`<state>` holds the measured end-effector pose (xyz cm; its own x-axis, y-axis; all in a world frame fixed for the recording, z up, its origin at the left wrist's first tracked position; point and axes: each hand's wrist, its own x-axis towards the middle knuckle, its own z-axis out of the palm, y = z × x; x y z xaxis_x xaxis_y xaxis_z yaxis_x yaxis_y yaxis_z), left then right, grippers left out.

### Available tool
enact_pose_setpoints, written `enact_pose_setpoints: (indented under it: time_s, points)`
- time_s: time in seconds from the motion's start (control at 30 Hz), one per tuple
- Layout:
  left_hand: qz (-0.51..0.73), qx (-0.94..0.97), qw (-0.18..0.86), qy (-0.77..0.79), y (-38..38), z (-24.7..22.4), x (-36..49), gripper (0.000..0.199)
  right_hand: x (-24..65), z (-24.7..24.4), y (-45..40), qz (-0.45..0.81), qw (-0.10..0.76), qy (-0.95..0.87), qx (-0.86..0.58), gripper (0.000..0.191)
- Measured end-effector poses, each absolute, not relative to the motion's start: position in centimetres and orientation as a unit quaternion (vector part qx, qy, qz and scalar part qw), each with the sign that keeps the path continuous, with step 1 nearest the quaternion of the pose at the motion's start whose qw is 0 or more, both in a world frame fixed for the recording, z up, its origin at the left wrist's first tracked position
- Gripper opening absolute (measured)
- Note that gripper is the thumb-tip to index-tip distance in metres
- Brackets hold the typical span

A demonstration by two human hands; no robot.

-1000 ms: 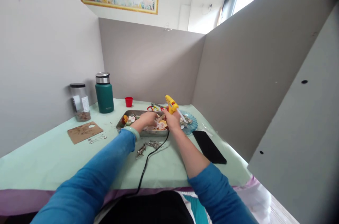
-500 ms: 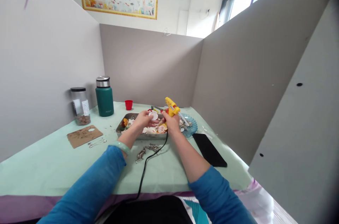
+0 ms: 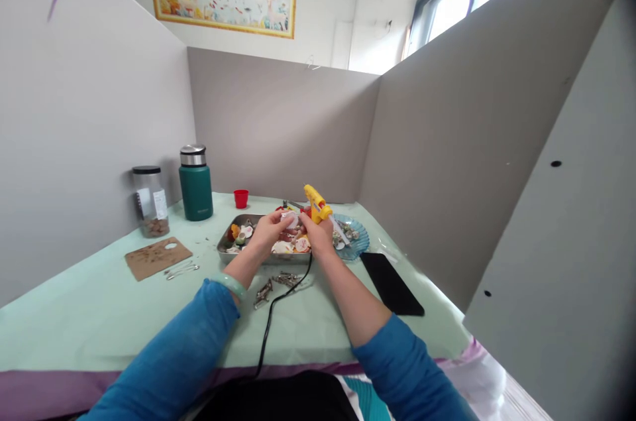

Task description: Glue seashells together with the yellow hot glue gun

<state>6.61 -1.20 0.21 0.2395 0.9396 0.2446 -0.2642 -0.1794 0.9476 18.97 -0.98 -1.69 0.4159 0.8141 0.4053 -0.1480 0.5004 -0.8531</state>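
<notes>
My left hand [image 3: 271, 230] is closed on a small round white disc [image 3: 289, 220], held above a metal tray [image 3: 263, 260]. The tray holds small white, orange and yellow pieces [image 3: 284, 246]. In my right hand [image 3: 318, 233] is a yellow glue gun [image 3: 316, 202], with a pale glue stick [image 3: 340, 231] sticking out of its rear toward the right. My right fingers are close to the disc; whether they touch it I cannot tell. A black cord [image 3: 271, 318] runs from the gun across the table to its near edge.
Metal clips [image 3: 263, 293] lie before the tray. On the right are a blue plate [image 3: 365, 242] with small pieces and a black flat slab [image 3: 392, 283]. Leftward stand a green flask [image 3: 195, 185], a jar [image 3: 152, 202], a red cup [image 3: 241, 199] and a brown card [image 3: 156, 258]. Partitions enclose the table.
My right hand and the glue gun have shifted slightly left, nearer the disc. The disc has moved a little to the right and looks turned in my left fingers.
</notes>
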Motion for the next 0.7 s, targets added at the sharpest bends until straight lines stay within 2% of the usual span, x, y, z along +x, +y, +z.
enact_pose_setpoints:
  time_s: [0.7]
  points:
    - [0.55, 0.526, 0.588, 0.276, -0.88, -0.43, 6.32, 0.031, 18.61, -1.89, -1.01, 0.328, 0.733, -0.462, -0.376, 0.031]
